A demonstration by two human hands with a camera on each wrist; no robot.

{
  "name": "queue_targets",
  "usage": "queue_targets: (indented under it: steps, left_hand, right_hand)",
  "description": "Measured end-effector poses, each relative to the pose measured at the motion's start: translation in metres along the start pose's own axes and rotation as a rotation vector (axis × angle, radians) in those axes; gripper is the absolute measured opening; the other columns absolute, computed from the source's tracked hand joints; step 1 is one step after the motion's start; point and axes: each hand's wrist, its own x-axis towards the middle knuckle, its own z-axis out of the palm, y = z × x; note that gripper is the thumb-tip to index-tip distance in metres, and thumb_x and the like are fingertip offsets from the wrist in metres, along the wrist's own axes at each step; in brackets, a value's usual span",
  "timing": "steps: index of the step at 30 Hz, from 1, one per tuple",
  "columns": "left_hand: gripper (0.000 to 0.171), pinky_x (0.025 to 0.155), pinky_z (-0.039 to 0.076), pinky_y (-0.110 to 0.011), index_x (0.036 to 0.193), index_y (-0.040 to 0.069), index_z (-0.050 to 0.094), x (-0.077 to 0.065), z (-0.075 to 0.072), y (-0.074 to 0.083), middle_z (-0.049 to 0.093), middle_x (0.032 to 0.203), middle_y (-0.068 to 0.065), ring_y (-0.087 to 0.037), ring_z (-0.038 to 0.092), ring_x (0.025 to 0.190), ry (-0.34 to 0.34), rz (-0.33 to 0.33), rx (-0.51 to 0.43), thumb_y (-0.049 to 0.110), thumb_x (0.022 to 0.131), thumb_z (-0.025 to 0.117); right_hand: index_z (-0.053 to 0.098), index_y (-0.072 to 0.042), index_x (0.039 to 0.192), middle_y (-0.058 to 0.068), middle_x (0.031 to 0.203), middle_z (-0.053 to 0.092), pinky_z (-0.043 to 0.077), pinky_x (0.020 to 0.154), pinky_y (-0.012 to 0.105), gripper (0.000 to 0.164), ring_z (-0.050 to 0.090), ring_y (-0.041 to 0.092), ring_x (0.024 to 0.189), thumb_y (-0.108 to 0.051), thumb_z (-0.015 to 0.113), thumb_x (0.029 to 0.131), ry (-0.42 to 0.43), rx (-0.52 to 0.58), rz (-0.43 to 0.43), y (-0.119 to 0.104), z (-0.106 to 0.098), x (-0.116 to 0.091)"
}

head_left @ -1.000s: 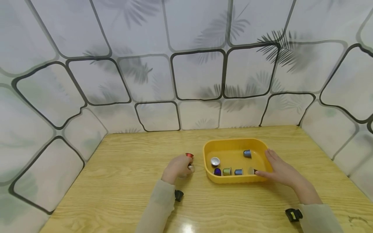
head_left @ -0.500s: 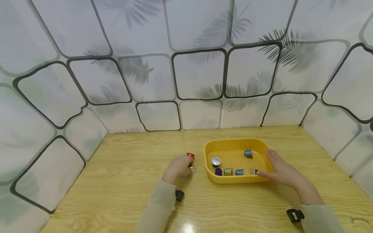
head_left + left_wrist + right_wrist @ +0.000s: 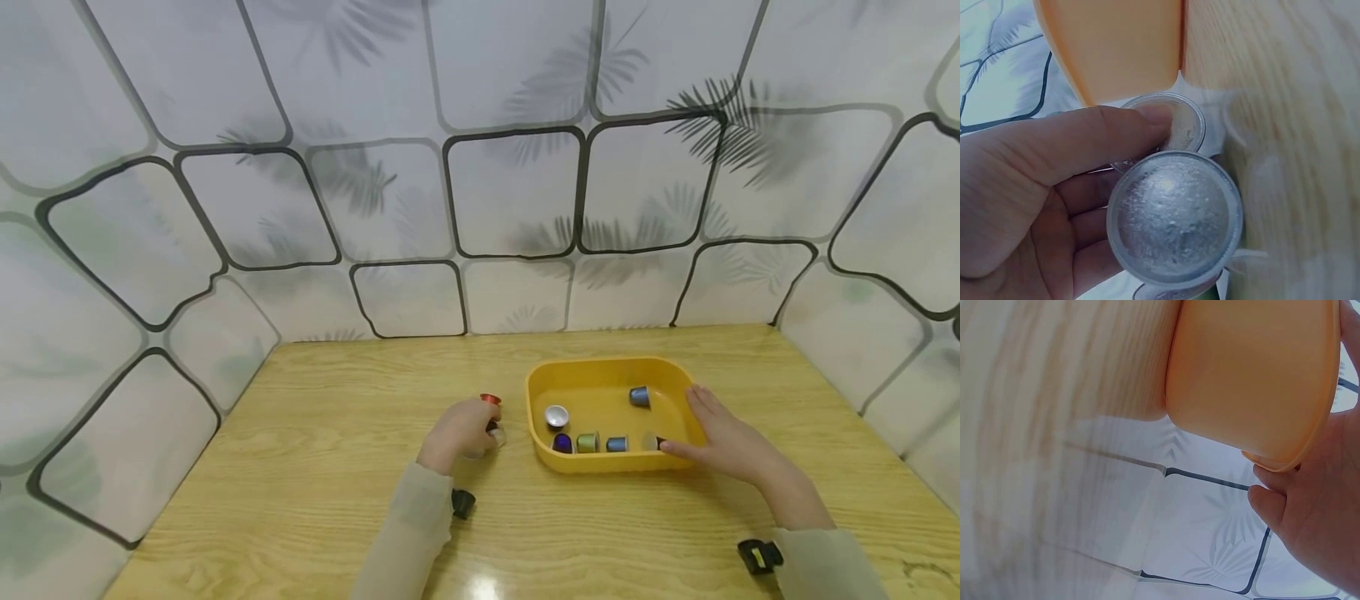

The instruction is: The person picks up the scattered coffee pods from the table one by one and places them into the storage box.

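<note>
My left hand (image 3: 461,432) is low over the table, left of a yellow plastic bin (image 3: 592,463). It pinches a coffee capsule (image 3: 1186,128), thumb across the foil lid. Closer to the left wrist camera is another capsule (image 3: 1175,219), silver lid facing me; whether fingers hold it, I cannot tell. A red capsule (image 3: 491,399) shows just beyond the fingertips. My right hand (image 3: 723,437) holds the bin's right end, thumb at the near rim and fingers over the right rim (image 3: 1329,406). Beside that thumb lies a capsule with a pale lid (image 3: 648,440), partly covered.
Inside the bin lie a silver-lidded capsule (image 3: 556,417), a purple one (image 3: 562,443), a green one (image 3: 588,442) and two blue ones, one in front (image 3: 617,444) and one behind (image 3: 639,396). Patterned fabric walls (image 3: 510,192) border the wooden table (image 3: 360,392).
The left hand stays almost in place; the pale capsule at its fingertips shows slightly differently. The whole head view has shifted a few pixels. The right hand and the bin keep their places.
</note>
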Motion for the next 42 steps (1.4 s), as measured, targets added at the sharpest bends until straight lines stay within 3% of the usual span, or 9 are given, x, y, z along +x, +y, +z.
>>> queue_targets:
  steps: [9, 17, 35, 42]
  left_hand:
    - [0.015, 0.064, 0.042, -0.027, 0.086, 0.012, 0.061, -0.002, -0.006, 0.004, 0.058, 0.08, 0.003, -0.011, 0.05, 0.068, 0.046, 0.035, -0.023, 0.015, 0.073, 0.07]
    - [0.015, 0.062, 0.042, -0.025, 0.091, 0.011, 0.062, -0.005, -0.015, 0.011, 0.058, 0.082, 0.003, -0.01, 0.049, 0.068, 0.025, 0.014, -0.073, 0.013, 0.077, 0.066]
    - [0.016, 0.063, 0.043, -0.025, 0.094, 0.009, 0.063, -0.006, -0.021, 0.015, 0.06, 0.083, 0.001, -0.009, 0.049, 0.068, 0.066, 0.043, -0.027, 0.014, 0.078, 0.066]
    - [0.014, 0.063, 0.043, -0.025, 0.091, 0.01, 0.063, -0.007, -0.021, 0.019, 0.061, 0.082, 0.002, -0.008, 0.05, 0.067, 0.112, 0.085, -0.002, 0.015, 0.078, 0.066]
  right_hand:
    - [0.011, 0.017, 0.133, 0.035, 0.137, 0.004, 0.015, 0.094, 0.06, 0.101, 0.008, 0.047, 0.125, -0.053, 0.058, 0.077, -0.003, 0.007, -0.007, 0.0, 0.001, 0.0]
    - [0.009, 0.015, 0.134, 0.034, 0.138, 0.004, 0.014, 0.094, 0.06, 0.102, 0.007, 0.046, 0.125, -0.054, 0.058, 0.077, -0.007, 0.017, 0.001, 0.001, 0.0, 0.0]
    - [0.009, 0.014, 0.135, 0.034, 0.138, 0.003, 0.013, 0.094, 0.06, 0.102, 0.006, 0.047, 0.125, -0.054, 0.058, 0.077, -0.006, 0.028, 0.006, 0.002, 0.001, 0.0]
    - [0.011, 0.015, 0.134, 0.035, 0.138, 0.005, 0.014, 0.095, 0.059, 0.103, 0.008, 0.047, 0.125, -0.057, 0.057, 0.076, 0.007, 0.012, 0.003, 0.001, 0.002, -0.001]
